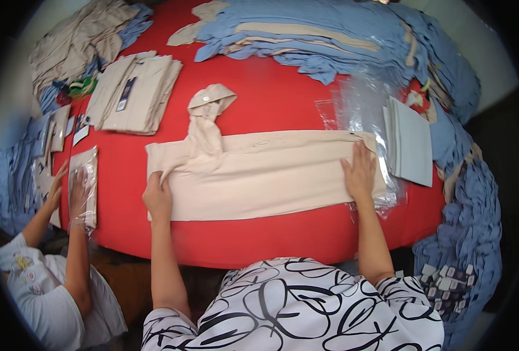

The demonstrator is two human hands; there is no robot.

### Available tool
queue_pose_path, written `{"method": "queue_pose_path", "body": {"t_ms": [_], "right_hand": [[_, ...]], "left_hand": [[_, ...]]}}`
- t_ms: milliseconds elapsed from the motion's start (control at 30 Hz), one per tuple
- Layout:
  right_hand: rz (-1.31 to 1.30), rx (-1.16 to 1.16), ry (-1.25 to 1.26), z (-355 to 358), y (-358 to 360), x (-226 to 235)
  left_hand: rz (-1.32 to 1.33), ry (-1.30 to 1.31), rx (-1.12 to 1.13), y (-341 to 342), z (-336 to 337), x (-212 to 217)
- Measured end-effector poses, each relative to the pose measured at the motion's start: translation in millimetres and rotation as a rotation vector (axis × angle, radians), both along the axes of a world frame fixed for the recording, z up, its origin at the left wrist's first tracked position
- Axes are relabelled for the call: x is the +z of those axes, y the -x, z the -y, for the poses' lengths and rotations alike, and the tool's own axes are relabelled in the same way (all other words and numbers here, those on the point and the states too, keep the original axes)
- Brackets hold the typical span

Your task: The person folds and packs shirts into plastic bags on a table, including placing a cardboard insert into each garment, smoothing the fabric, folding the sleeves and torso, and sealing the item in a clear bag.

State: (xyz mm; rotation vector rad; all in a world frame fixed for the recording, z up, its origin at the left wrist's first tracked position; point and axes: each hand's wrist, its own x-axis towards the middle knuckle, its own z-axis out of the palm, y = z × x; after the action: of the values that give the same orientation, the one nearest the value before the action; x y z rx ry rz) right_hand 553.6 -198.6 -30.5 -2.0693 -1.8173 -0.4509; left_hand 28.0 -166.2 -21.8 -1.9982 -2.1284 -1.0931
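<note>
A red tablecloth [259,88] bears a blue garment pile [323,23] at its far side; centrally lies a beige shirt [271,175], its body folded into a long strip; a finished-looking folded beige stack [154,96] sits far left; one cuffed sleeve [204,126] remains untucked, so folding seems partway; the left hand [157,199] grips the strip's left end, the right hand [360,172] pressing open-palmed on its right.
</note>
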Motion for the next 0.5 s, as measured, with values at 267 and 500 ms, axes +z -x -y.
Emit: {"method": "queue_pose_path", "body": {"t_ms": [267, 500], "right_hand": [[-0.485, 0.479, 0.073, -157.4, 137.4, 67.2], [-0.523, 0.525, 0.613, -252.2, 294.6, 104.4]], "left_hand": [[0.224, 0.309, -0.051, 6.9, -8.8, 35.5], [0.168, 0.433, -0.059, 10.0, -20.2, 51.7]]}}
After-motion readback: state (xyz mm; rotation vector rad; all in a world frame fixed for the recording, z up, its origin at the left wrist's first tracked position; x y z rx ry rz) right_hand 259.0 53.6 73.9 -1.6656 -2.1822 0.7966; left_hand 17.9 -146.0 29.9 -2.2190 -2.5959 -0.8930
